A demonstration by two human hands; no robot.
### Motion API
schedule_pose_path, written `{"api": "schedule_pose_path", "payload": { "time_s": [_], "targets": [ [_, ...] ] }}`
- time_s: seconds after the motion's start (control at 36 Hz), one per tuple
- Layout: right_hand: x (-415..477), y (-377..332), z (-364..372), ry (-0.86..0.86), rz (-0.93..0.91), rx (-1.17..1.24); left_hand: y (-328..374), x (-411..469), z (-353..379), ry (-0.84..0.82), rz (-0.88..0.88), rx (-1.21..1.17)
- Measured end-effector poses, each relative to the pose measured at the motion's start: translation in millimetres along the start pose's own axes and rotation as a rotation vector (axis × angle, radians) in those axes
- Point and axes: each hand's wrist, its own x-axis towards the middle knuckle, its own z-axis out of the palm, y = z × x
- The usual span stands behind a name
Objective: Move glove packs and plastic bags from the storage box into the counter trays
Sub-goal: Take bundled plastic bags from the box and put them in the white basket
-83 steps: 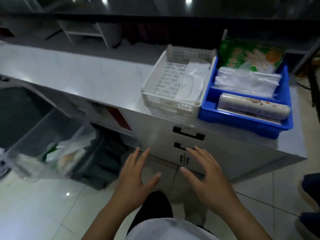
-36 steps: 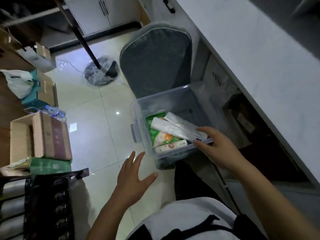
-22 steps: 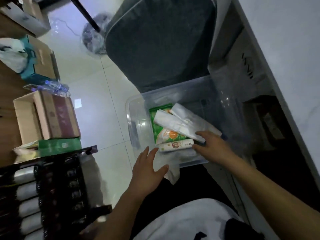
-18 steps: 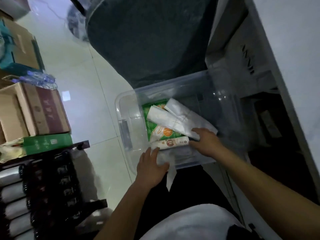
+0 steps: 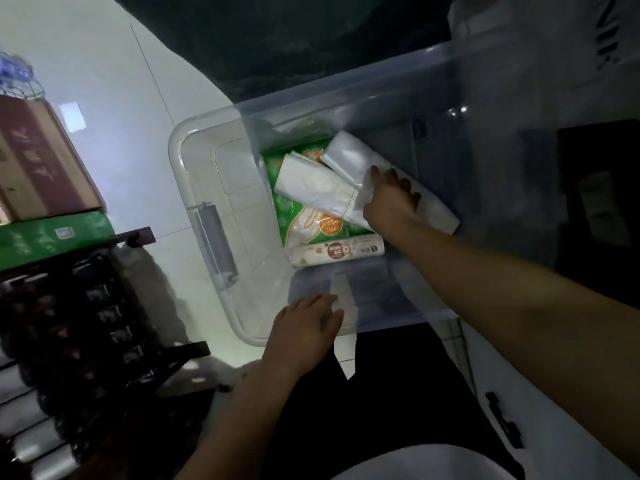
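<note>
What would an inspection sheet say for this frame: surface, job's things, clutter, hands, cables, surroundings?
Surface: white tiled floor under the clear storage box.
Job's things: in the box, green glove pack, white plastic bags, printed roll.
Clutter: cardboard cartons and a dark rack at left.
Hands: right hand grips the bags; left hand rests on the box's near rim.
Cables: nothing seen.
Surroundings: dark chair behind the box; cabinet at right.
</note>
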Motion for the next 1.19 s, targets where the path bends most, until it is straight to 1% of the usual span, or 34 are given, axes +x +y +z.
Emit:
{"api": "schedule_pose_path", "payload": {
  "time_s": [0.11, 0.22, 0.31, 0.39, 0.44, 0.5, 0.58, 0.64, 0.69, 0.78, 0.81, 0.86, 0.92, 0.97, 1.03, 1.08, 1.14, 1.19],
  "targets": [
    [11.1, 1.7, 11.3, 0.148, -0.023, -0.099, 2.6, 3.6, -7.5, -0.017, -0.001, -0.040],
    [19.5, 4.1, 3.8, 0.230, -0.061, -0.125, 6.6, 2.0, -15.0, 0.002, -0.009, -0.097],
    [24.1, 6.3, -11.7, 0.215, -0.016, -0.001, 11.3, -6.8, -23.9, 0.054, -0.009, -0.193],
    [13.3, 8.7, -32.5, 0.183, 0.012, 0.156, 16.5, -18.1, -37.1, 0.201, -0.003, -0.388],
    [-3.6, 11.2, -49.7, 0.174, -0.005, 0.226, 17.2, -23.1, -45.8, 0.284, -0.002, -0.504],
    [-24.8, 12.6, -68.4, 0.187, -0.036, 0.230, 16.0, -25.4, -55.2, 0.340, 0.002, -0.592],
    [-60.4, 14.8, -92.5, 0.223, -0.089, 0.296, 15.6, -29.7, -73.4, 0.375, 0.022, -0.727],
    [-84.4, 13.1, -106.3, 0.189, -0.164, 0.431, 18.5, -35.6, -88.7, 0.375, 0.034, -0.807],
    [-109.2, 3.3, -121.3, 0.099, -0.252, 0.684, 21.5, -42.1, -103.5, 0.367, 0.063, -0.846],
    [-142.9, -23.0, -142.8, -0.163, -0.318, 1.124, 24.0, -54.0, -125.2, 0.324, 0.110, -0.914],
    [-151.0, -32.7, -146.5, -0.261, -0.327, 1.224, 24.7, -58.9, -132.1, 0.295, 0.135, -0.964],
    [-161.4, -51.0, -148.8, -0.422, -0.353, 1.335, 23.6, -68.0, -143.8, 0.241, 0.175, -1.129],
    [-165.4, -67.9, -148.3, -0.525, -0.359, 1.389, 18.3, -75.0, -152.1, 0.215, 0.186, -1.302],
    [-165.1, -81.8, -148.0, -0.544, -0.356, 1.348, 9.1, -79.8, -156.0, 0.221, 0.181, -1.367],
    [-164.2, -92.2, -145.7, -0.533, -0.367, 1.247, -1.8, -83.8, -155.7, 0.248, 0.150, -1.362],
    [-163.4, -97.5, -139.4, -0.516, -0.345, 1.201, -12.3, -86.9, -151.5, 0.291, 0.094, -1.370],
    [-159.4, -94.9, -128.9, -0.487, -0.267, 1.226, -19.4, -89.5, -145.6, 0.341, 0.032, -1.408],
    [-146.9, -84.9, -114.5, -0.392, -0.133, 1.252, -23.9, -91.2, -139.2, 0.388, -0.027, -1.460]
  ]
}}
